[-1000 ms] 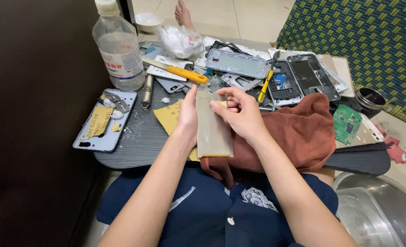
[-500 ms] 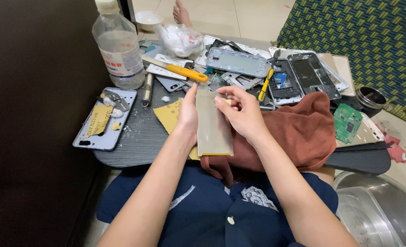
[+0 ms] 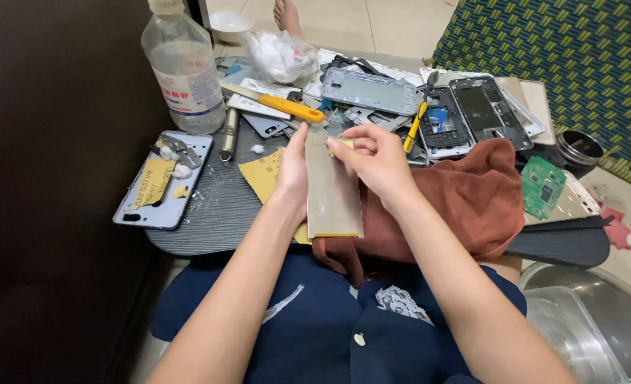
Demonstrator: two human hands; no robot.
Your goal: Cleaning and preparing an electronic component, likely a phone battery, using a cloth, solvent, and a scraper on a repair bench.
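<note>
1. The left hand (image 3: 295,165) lay along the left edge of the grey sharpening stone (image 3: 333,188), its fingers flat against the stone's side rather than curled round it; the palm side was hidden.
2. The right hand (image 3: 374,158) pressed down at the stone's far end, fingertips (image 3: 345,148) pinched on something too small and covered to make out.
3. The stone rested on the rust-brown cloth (image 3: 472,199), its near end overhanging the dark ridged board (image 3: 209,213).
4. Behind the hands, phone frames (image 3: 372,91) and an orange-handled knife (image 3: 287,107) crowded the board.
5. Open board showed only at the left, between the yellow sandpaper (image 3: 262,174) and a phone back cover (image 3: 162,181).
6. The clear bottle (image 3: 182,71) was cut off at the top.
</note>
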